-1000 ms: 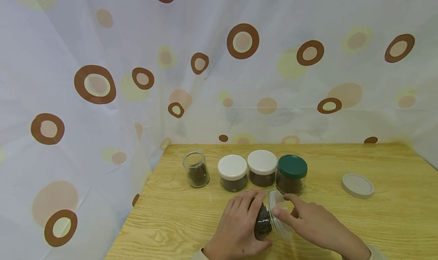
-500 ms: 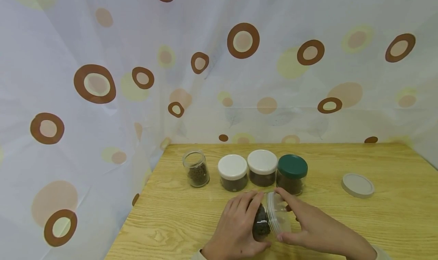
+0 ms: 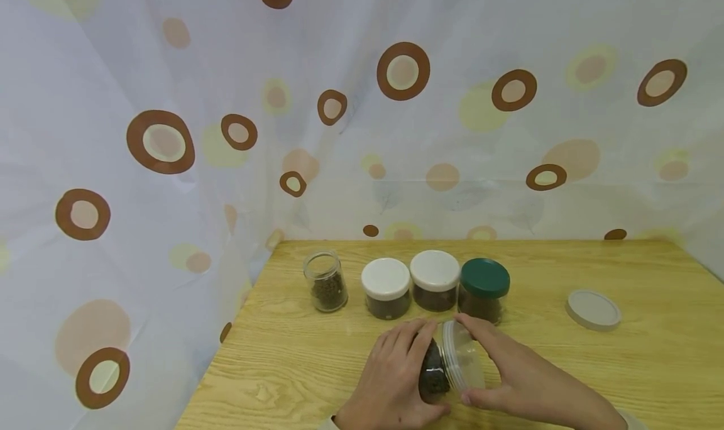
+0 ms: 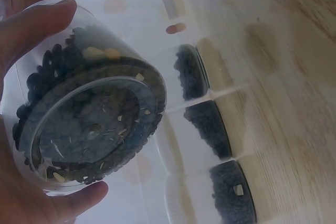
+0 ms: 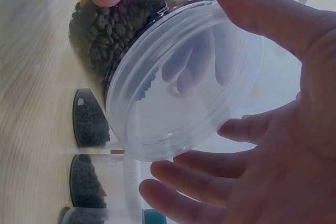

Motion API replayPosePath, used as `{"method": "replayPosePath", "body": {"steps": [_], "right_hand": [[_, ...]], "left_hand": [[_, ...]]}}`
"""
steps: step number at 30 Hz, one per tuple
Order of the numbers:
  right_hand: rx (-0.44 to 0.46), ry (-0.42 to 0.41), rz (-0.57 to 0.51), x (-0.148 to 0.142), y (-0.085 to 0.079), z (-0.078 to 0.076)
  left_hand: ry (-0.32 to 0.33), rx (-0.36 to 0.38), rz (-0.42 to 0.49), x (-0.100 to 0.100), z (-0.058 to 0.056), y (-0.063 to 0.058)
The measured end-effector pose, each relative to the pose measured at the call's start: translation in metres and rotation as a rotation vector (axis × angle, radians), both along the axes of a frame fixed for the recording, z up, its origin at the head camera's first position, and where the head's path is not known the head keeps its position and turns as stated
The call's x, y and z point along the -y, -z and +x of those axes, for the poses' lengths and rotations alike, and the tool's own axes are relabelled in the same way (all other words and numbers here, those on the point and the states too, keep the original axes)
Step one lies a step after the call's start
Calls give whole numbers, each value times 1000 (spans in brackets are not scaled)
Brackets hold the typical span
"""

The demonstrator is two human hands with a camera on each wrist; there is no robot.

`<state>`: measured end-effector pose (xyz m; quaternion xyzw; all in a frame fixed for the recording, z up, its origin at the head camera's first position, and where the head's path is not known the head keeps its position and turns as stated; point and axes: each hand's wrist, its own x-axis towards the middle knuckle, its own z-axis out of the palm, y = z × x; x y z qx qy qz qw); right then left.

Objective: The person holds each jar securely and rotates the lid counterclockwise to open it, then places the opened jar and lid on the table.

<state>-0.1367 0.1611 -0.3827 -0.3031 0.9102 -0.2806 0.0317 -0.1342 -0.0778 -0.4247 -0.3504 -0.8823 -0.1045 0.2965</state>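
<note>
My left hand grips a clear jar of dark bean-like pieces, tipped on its side above the table. Its base faces the left wrist view, with the thumb and fingers round the wall. A translucent lid covers the jar's right end. Round this lid's edge my right hand spreads its thumb and fingers, holding it from opposite sides. The right wrist view shows the thumb on the rim and fingertips at the far edge. Left-hand fingers show through the lid.
Behind the hands stand two white-lidded jars and a green-lidded jar. An uncovered glass jar, partly filled with dark bits, is at the left. A loose pale lid lies at the right on the wooden table.
My right hand has shifted from pinching the lid's near face to spanning its edge with thumb and fingers. The left hand and the jar have hardly moved.
</note>
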Motion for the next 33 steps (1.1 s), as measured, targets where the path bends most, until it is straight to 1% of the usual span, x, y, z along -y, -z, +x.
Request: {"method": "replayPosePath", "body": {"steps": [6,9,12,14,16,18,21,24,26,30,33], "right_hand": [[33,-6,-36,3,-1,-1],[14,-5,-41,3,-1,0],[-15,11,-39,3,-1,2],[-1,20,-52,3,-2,3],[30,26,-83,3,-3,3],[86,49,-114,4,-4,2],[175,133,-138,5,-8,1],[258,228,-115,7,-11,-1],[308,267,-93,8,-11,-3],[373,285,-47,11,-11,-4],[393,282,-25,14,-10,-3]], "left_hand": [[-2,22,31,2,0,1],[0,38,46,3,1,0],[1,38,55,4,0,-2],[-3,42,56,4,1,-3],[-12,41,52,4,1,-3],[-22,44,46,4,1,-3],[-32,46,45,5,1,-3],[-38,34,44,4,1,-3],[-40,20,42,4,1,-3],[-39,-7,42,3,0,-2],[-38,-23,41,2,-1,-2]]}}
